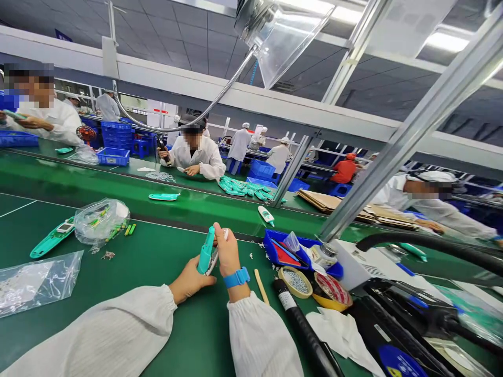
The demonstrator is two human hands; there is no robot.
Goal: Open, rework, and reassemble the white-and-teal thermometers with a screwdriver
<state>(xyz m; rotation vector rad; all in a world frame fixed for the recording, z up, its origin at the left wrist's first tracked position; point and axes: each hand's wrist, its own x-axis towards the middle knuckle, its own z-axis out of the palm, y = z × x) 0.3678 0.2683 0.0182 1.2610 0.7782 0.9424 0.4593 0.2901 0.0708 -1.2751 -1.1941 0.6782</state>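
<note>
Lying near the right hand (228, 250): stick (261, 287), blue tray (279, 257).

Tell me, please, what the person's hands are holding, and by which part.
A teal-and-white casing. The left hand holds its lower end; the right hand is at its white side, its exact grip hidden.

Wearer's two hands (189, 280) (229, 254); one held teal casing (206, 252); one blue wristband (237, 278); two clear bags (88, 212) (39, 285) on near tabletop's (153, 256) left; two tape rings (288, 289) (333, 291); one wooden stick (261, 286).
</note>
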